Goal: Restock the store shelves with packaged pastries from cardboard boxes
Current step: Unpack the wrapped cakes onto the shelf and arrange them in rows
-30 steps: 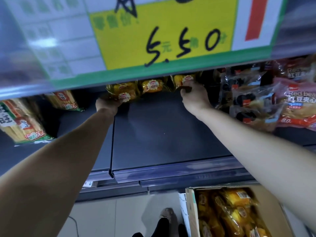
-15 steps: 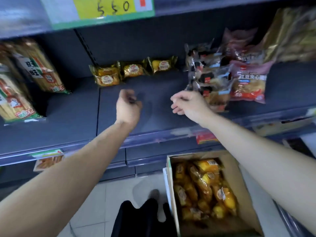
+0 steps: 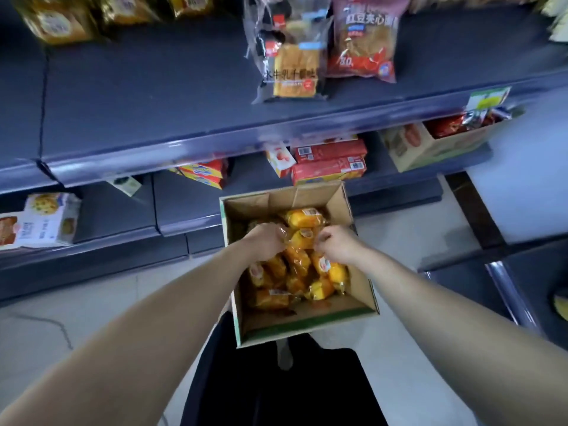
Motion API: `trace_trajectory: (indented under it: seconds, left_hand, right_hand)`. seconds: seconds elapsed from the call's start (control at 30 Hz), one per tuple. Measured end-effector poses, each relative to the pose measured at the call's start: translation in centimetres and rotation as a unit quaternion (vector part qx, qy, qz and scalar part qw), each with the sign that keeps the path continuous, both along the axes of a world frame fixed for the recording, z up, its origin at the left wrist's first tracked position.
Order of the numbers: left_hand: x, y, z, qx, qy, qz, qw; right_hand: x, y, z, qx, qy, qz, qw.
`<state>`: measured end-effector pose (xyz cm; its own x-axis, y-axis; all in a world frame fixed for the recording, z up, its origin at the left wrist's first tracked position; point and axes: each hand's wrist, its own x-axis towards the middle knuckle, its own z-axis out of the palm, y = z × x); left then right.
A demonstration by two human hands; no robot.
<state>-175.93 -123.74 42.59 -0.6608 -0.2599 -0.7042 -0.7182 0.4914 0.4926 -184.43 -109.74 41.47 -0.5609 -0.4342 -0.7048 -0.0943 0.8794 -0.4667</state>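
Left hand (image 3: 266, 241) and right hand (image 3: 335, 248) down in the cardboard box (image 3: 307, 322) on the floor, each grip curled onto wrappers of the packaged pastries (image 3: 295, 272) heaped inside. Best gather several by the body, not the slippery film ends, then lift clear toward the shelf (image 3: 153, 96) above.

Dark blue-grey metal shelving fills the top of the view. The upper shelf (image 3: 153, 96) is built of panels that meet at a seam on the left, and a glossy price rail (image 3: 215, 142) along its front edge catches the light. The lower shelf (image 3: 116, 210) sits beneath it, just above the pale tiled floor (image 3: 415, 250). A dark strip (image 3: 473, 210) crosses the floor at right.
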Motion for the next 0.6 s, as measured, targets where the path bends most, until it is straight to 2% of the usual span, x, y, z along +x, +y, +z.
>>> trace_trajectory:
  seconds: [0.07, 0.13, 0.27, 0.37, 0.47, 0.6]
  left_hand:
    - [-0.1, 0.2, -1.7, 0.015, -0.008, 0.086, 0.996]
    - [-0.5, -0.2, -3.6, 0.033, 0.000, 0.183, 0.983]
    - [-0.6, -0.5, -6.4, 0.083, -0.009, 0.258, 0.963]
    - [-0.9, 0.1, -7.4, 0.141, -0.029, 0.262, 0.954]
    - [-1.1, 0.7, -8.5, 0.142, -0.042, 0.275, 0.950]
    - [-1.4, 0.8, -8.9, 0.083, -0.051, 0.272, 0.957]
  right_hand:
    - [0.4, 0.4, -2.1, 0.011, -0.042, -0.082, 0.996]
    - [0.7, 0.0, -3.8, 0.003, -0.123, -0.208, 0.970]
    - [1.2, -1.7, -5.6, -0.049, -0.302, -0.406, 0.861]
    - [1.2, -2.7, -6.6, -0.071, -0.338, -0.469, 0.812]
    - [0.6, -2.5, -7.1, -0.057, -0.316, -0.485, 0.813]
    - [0.0, -1.2, -5.1, -0.010, -0.260, -0.445, 0.857]
